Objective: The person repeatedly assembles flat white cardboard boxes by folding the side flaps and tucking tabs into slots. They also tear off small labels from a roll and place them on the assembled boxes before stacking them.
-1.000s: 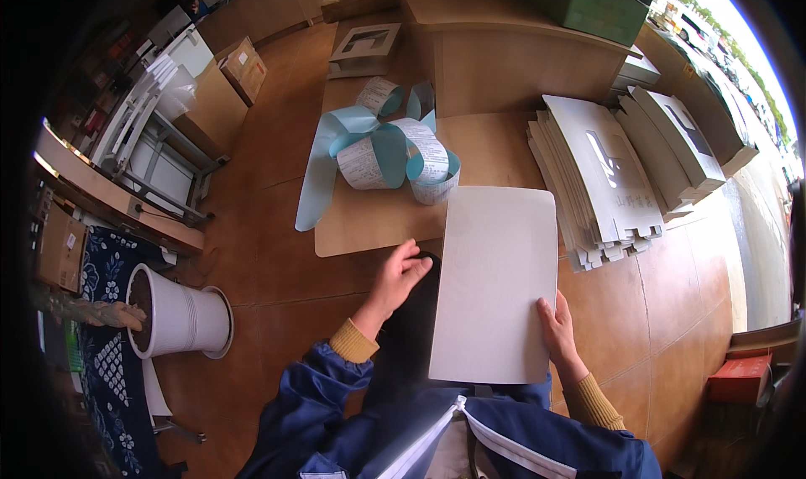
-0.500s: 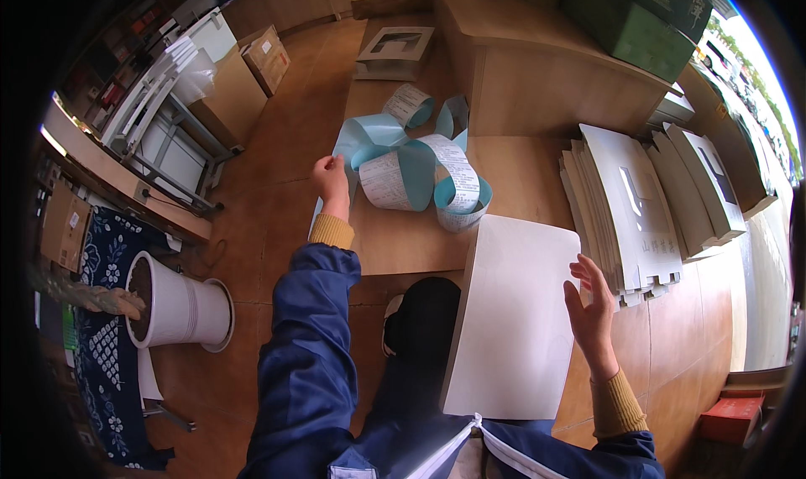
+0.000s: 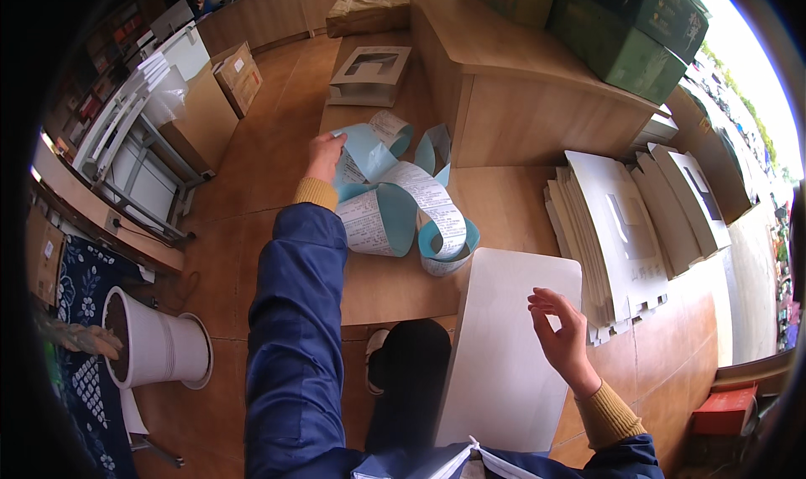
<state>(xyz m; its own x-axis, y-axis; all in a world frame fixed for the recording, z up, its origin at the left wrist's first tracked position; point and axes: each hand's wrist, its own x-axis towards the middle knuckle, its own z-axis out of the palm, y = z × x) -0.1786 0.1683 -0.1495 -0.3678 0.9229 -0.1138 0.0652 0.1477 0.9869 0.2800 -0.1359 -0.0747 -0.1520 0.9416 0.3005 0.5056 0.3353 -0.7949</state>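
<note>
A long curled strip of printed labels (image 3: 420,185), white on one face and light blue on the other, lies in loops on the low wooden bench. At the strip's far left edge, my left hand (image 3: 323,155) pinches its blue part between thumb and fingers. My right hand (image 3: 561,335) hovers over the right side of a flat white box (image 3: 509,345), fingers loosely bent and apart, with nothing seen in them. The box rests tilted across my lap, its far end by the bench's near edge.
Stacked flat white cartons (image 3: 606,235) stand right of the bench (image 3: 395,290). A folded carton (image 3: 369,74) lies at its far end. Green boxes (image 3: 625,51) sit on the higher counter. A white plant pot (image 3: 164,345) stands on the floor at left.
My left hand has reached farther away along the strip, lifting and shifting its blue edge. My right hand has moved inward over the white box, its fingers more bent. The whole view has shifted.
</note>
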